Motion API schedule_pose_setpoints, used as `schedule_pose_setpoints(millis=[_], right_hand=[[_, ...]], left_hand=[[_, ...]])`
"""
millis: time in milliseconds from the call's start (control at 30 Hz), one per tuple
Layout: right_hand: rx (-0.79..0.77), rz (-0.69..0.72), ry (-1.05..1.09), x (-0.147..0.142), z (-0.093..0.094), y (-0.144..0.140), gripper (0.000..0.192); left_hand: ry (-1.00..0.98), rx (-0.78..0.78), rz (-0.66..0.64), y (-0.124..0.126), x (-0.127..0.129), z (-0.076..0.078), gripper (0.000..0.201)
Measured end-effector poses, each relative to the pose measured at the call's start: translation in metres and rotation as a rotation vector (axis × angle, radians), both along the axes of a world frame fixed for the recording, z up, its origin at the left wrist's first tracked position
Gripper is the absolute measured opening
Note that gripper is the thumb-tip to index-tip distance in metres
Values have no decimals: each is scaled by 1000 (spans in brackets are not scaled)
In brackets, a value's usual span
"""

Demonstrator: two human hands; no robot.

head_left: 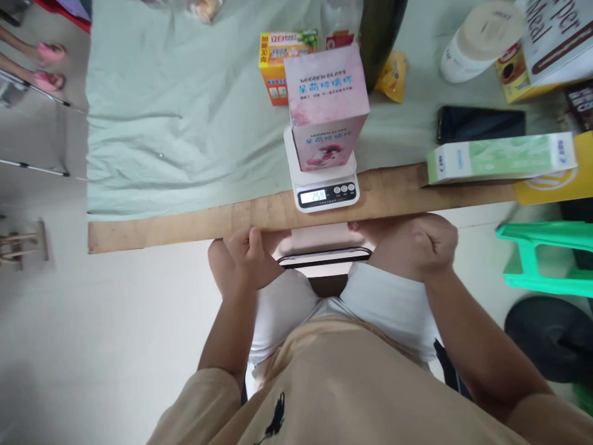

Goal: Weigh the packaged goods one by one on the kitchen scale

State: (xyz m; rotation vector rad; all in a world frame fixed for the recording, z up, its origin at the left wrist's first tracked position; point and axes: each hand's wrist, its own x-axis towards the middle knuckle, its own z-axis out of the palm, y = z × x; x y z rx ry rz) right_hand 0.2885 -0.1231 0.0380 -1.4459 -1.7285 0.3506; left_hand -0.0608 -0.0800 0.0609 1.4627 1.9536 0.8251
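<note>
My left hand (243, 256) rests on my left knee just below the table edge, its fingers curled into a loose fist. On my right knee lies my right hand (435, 244), also closed, with nothing visible in it. Neither touches anything on the table. Between and beyond them, a white kitchen scale (327, 191) stands at the table's front edge, its display reading what looks like 254. Upright on its platform is a pink glass-cup box (328, 102). Behind that box, an orange and yellow carton (273, 68) is partly hidden, next to a clear bottle (340, 21).
A green cloth (185, 111) covers the table above a wooden edge (194, 219). On the right are a phone (482, 123), a light green box (503, 157), a white tub (479, 43) and several packages. A green stool (546, 256) stands at right; another person's feet (49, 65) show upper left.
</note>
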Motion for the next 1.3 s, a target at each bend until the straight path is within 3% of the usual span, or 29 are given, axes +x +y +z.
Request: schedule_pose_setpoints(millis=[167, 367, 533, 733, 867, 933, 1067, 1167, 1300], right_hand=[[64, 48, -72, -24, 10, 13, 40], [89, 49, -30, -28, 6, 10, 40], [95, 36, -42, -28, 8, 12, 40], [95, 63, -41, -29, 16, 10, 37], [150, 166, -53, -33, 50, 33, 28], [220, 172, -86, -36, 77, 58, 23], [150, 164, -263, -43, 126, 120, 13], [69, 255, -484, -53, 146, 159, 42], [-129, 277, -650, -69, 153, 190, 85]], left_hand=[[104, 12, -30, 2, 15, 13, 40], [113, 27, -6, -1, 9, 3, 41], [-13, 60, 8, 4, 7, -6, 47], [-28, 59, 34, 1, 8, -7, 45], [-9, 39, 28, 0, 10, -3, 44], [-8, 29, 33, 1, 11, -1, 42], [48, 69, 5, 1, 10, 3, 41], [100, 148, -70, -1, 4, -1, 41], [124, 398, -163, 0, -6, -23, 45]])
